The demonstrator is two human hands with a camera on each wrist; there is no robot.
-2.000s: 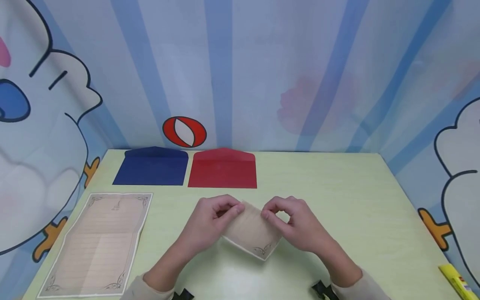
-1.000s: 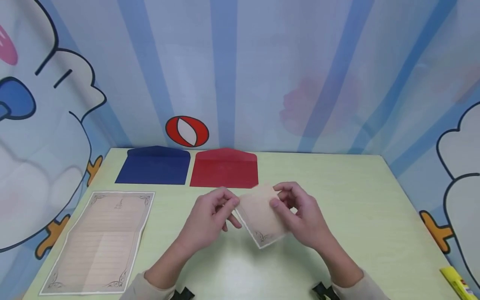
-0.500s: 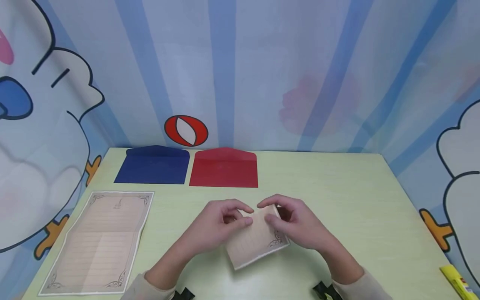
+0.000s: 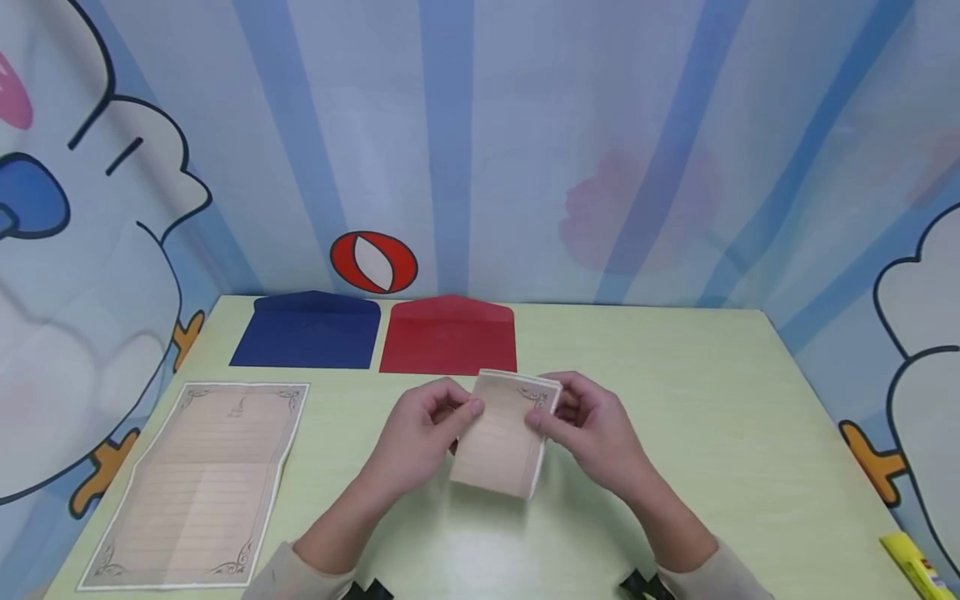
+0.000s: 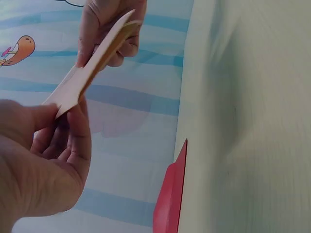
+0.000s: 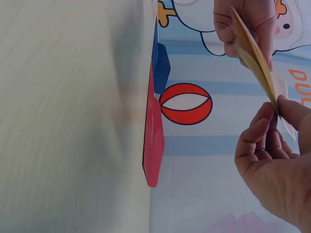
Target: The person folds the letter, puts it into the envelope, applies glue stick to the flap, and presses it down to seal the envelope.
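Note:
A folded sheet of beige letter paper, with a scroll ornament in its upper right corner, is held up above the table. My left hand pinches its left edge between thumb and fingers. On the opposite edge my right hand grips it, thumb on the front face and fingers behind. Seen edge-on in the left wrist view, the folded paper shows layers standing slightly apart at the far end. The right wrist view also shows the folded paper raised between both hands.
An unfolded sheet of lined letter paper with creases lies at the left. At the back are a blue envelope and a red envelope, flaps toward the printed curtain. A yellow glue stick lies at the right edge.
The folded paper has been turned between the hands, so its ornamented corner moved from the bottom to the upper right. It now stands more upright and higher. Envelopes and flat sheet stay put.

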